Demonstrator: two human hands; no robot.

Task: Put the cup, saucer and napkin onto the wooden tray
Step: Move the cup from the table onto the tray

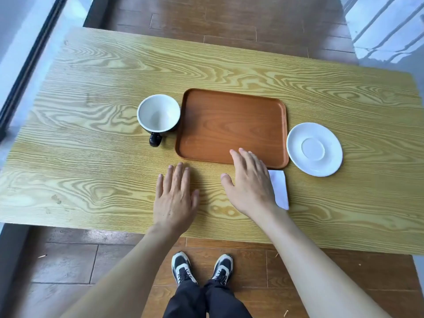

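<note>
A brown wooden tray lies empty in the middle of the light wooden table. A cup, black outside and white inside, stands upright against the tray's left edge, handle towards me. A white saucer rests on the table just right of the tray. A folded white napkin lies below the tray's near right corner, partly hidden by my right hand. That hand hovers open, fingertips over the tray's near edge. My left hand lies flat and open on the table, near the tray's near left corner.
The table's near edge runs just behind my wrists, with brown floorboards and my shoes below it. A dark window frame borders the table's left side. A pale railing shows at the far right.
</note>
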